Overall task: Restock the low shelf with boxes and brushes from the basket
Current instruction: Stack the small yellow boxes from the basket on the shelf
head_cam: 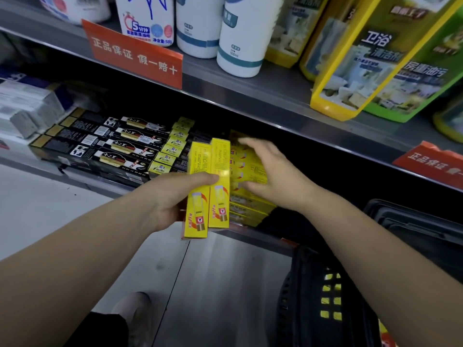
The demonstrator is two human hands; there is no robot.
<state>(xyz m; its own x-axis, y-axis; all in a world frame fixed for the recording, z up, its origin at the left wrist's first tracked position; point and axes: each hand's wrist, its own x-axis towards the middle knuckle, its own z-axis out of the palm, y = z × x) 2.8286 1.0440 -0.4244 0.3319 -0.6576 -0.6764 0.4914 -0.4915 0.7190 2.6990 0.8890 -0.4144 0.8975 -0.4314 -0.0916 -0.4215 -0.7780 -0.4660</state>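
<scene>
My left hand (pixel 175 196) grips two long yellow boxes (pixel 209 186) side by side, upright, in front of the low shelf (pixel 250 234). My right hand (pixel 273 171) rests with spread fingers on a stack of yellow boxes (pixel 248 169) lying on that shelf; whether it grips one is unclear. Rows of black boxes (pixel 110 144) with yellow ends fill the shelf to the left. The black mesh basket (pixel 313 296) stands at the lower right, and yellow boxes show through its holes. No brushes are visible.
The upper shelf (pixel 250 96) overhangs closely above, carrying white bottles (pixel 240 36) and yellow-green cleaner bottles (pixel 375 58), with red price tags (pixel 135 53) on its edge. White packs (pixel 25 108) sit at the far left. Grey floor (pixel 213 284) and my shoe (pixel 135 311) lie below.
</scene>
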